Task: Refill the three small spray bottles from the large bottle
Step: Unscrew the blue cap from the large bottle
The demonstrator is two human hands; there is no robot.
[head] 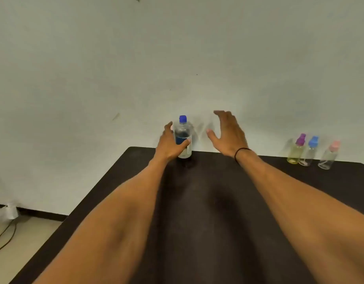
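Fingers [170, 126] and thumb of your left hand [169, 143] are curling round the large bottle [183, 138], gripping its clear body below the blue cap [183, 118]; the bottle is standing upright at the far edge of the dark table [207, 201], close to the wall [177, 48]. Your right hand [228, 134] is hovering just beside the bottle, fingers straight and spread, holding nothing; a dark band [241, 152] is circling its wrist. Further right, the three small spray bottles are standing upright in a row along the same edge: purple-topped bottle [295, 150], blue-topped bottle [309, 151], pink-topped bottle [328, 155].
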